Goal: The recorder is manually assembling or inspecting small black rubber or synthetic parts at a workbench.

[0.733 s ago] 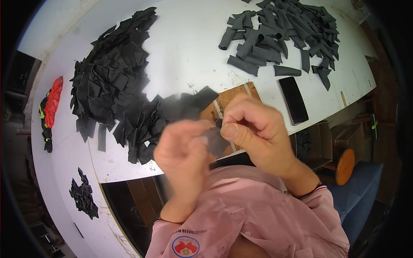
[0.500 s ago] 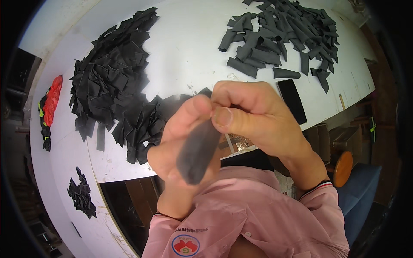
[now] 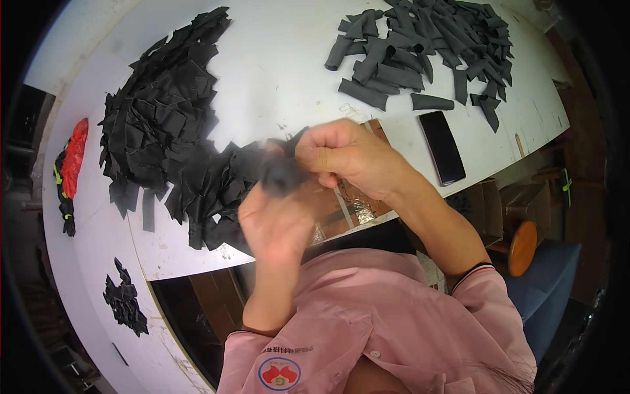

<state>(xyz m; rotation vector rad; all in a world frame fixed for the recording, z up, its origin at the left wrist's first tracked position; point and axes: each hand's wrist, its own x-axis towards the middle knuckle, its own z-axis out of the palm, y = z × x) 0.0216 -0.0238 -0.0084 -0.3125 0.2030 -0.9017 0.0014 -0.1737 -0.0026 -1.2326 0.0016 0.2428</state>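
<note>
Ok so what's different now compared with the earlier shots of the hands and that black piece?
The black piece, which hung long between both hands half a second ago, is now bunched up between them. The left hand and right hand moved slightly up and left, both gripping it. The flat pile, rolled pile and phone stayed put.

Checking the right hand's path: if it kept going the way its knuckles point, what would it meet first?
The right hand points leftward, so probably the heap of flat black fabric pieces beyond the piece it holds; depth is unclear.
</note>
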